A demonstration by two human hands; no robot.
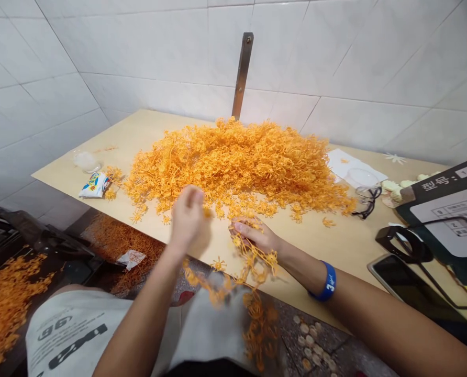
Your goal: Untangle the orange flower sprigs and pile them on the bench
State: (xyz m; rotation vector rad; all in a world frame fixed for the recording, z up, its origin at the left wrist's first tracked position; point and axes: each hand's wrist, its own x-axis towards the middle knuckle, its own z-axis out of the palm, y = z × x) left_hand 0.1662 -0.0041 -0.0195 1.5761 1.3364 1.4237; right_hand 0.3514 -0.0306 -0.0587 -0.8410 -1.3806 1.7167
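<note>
A large heap of orange plastic flower sprigs (233, 162) is piled on the pale table. My right hand (257, 235) is closed around a bunch of orange sprigs (253, 259), whose thin stems and star-like heads dangle past the front edge of the table. To its left, my left hand (188, 217) is raised just in front of the heap, slightly blurred. Its fingers are curled together, and whether a small piece sits in them is hidden. Loose flower heads (218, 263) lie near the table edge, and more orange strands hang over my lap.
At left on the table (315, 246) are a small packet (95, 185) and a clear cup (87, 161). Glasses (367, 201), a black watch (404, 243), a phone (398, 283) and a dark box (453, 209) occupy the right. A metal bracket (242, 76) stands against the wall.
</note>
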